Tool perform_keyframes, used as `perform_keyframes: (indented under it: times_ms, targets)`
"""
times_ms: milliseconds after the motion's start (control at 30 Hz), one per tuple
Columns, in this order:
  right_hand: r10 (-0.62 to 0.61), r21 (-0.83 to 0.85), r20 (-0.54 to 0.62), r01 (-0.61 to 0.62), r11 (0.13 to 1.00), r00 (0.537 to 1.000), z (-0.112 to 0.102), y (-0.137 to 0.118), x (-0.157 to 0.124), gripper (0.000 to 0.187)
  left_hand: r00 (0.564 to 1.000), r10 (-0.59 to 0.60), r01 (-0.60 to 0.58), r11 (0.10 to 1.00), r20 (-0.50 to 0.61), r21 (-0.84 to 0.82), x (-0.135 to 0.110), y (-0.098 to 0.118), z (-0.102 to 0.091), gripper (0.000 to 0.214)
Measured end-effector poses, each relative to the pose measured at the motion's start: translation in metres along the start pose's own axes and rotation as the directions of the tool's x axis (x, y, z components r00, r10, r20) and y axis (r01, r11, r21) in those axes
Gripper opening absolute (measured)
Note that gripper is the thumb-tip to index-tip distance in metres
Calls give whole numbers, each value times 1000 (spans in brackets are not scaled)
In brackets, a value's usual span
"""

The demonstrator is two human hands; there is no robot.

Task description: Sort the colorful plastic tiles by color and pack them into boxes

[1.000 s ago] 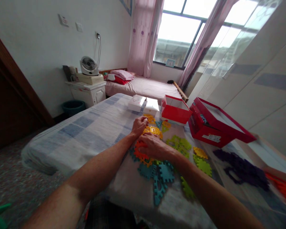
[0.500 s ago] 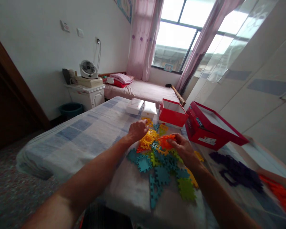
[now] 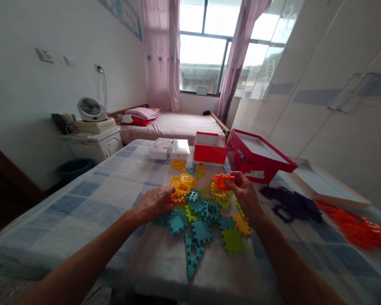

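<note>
My right hand (image 3: 245, 191) is closed on some orange interlocking plastic tiles (image 3: 222, 181), holding them above the pile. A yellow tile (image 3: 218, 192) shows just under them; whether it is joined to them I cannot tell. To the left, my left hand (image 3: 154, 203) has its fingers stretched out at the edge of a heap of yellow tiles (image 3: 182, 186). Its fingertips are beside orange-red tiles at the heap's lower edge. Nearer to me lie teal tiles (image 3: 202, 231), a long teal triangle piece (image 3: 193, 256) and a lime-green square tile (image 3: 233, 241).
Two white boxes (image 3: 160, 149) and an open red box (image 3: 210, 153) line the back of the table. A larger crimson box (image 3: 257, 165) stands right of them. Dark purple pieces (image 3: 296, 207) and a pile of orange pieces (image 3: 352, 222) lie on the right, before a shallow tray (image 3: 333, 186).
My left hand has come back toward me, from above the yellow heap to its near left side. The right hand still holds the orange tiles, now farther from the yellow heap. The view has turned right.
</note>
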State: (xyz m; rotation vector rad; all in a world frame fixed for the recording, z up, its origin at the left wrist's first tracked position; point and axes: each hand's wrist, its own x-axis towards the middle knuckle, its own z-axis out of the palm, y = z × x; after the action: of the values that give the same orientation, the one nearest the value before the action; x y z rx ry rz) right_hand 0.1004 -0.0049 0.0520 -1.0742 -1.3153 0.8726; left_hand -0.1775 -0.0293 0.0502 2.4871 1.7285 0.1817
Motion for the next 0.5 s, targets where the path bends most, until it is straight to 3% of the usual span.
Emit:
perform_keyframes:
  times_ms: [167,300,400,500]
  targets:
    - [-30,-23,-116,28,999,993,-11,0,6,35,999,-26,24,997,-27,-68,-6,-13,-21,34]
    - [-49,-75,-205,34,997,978,-15,2,9,35,1000,2,-4,971,-10,-241,-11,-30,-45,22]
    - [33,86,-116,-23,996,993,-14,-1,6,32,999,30,-35,914,-18,-403,-11,-42,-60,26]
    - [111,216,84,-127,968,990,-9,-6,0,31,997,-16,-27,845,-76,-534,-5,-39,-67,30]
